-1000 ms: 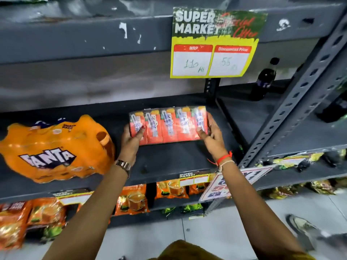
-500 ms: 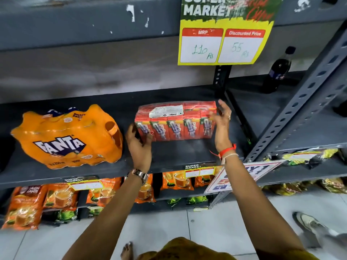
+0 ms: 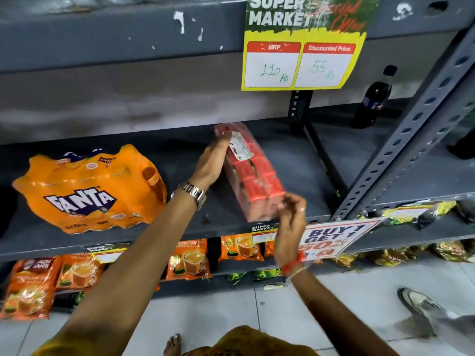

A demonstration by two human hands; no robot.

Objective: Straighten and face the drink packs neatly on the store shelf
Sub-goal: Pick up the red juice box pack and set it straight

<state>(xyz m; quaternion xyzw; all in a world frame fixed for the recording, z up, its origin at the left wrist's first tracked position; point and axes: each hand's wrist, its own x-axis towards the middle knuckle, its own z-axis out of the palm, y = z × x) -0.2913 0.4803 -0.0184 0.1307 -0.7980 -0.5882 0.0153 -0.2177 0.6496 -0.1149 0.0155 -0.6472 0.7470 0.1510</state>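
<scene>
Far left on the grey metal shelf (image 3: 180, 227): orange Fanta multipack (image 3: 90, 191), shrink-wrapped, glossy and lumpy, bottle tops bulging the film, lying tilted with its logo facing out. Below it, on the lower tier, orange tea pouches (image 3: 77, 273) with cup pictures, flat and shiny. Left forearm reaches up and right from the bottom edge, metal-link watch (image 3: 191, 194) at the wrist. Left hand (image 3: 209, 165) is raised edge-on, fingers extended and pressed along the far left side of the red carton pack (image 3: 253, 176); it lies against the pack rather than closing around it. The pack is a film-wrapped block of small red drink cartons with a white label near its far end, sitting mid-shelf, turned diagonally so one short end points toward the shelf's front lip. It is motion-blurred. Right hand (image 3: 290, 217) sits at that near end by the front edge, fingers curled at the pack's corner; blur hides whether they clamp it or only touch. Red thread and a pale band circle the right wrist. Above, a yellow-and-green price card (image 3: 303, 47) hangs from the upper shelf, handwritten 110 and 55. Right of the hands, a white promo sign (image 3: 334, 237) at the shelf lip, then a perforated grey upright (image 3: 411, 124). A dark cola bottle (image 3: 374, 98) stands upright behind it.
</scene>
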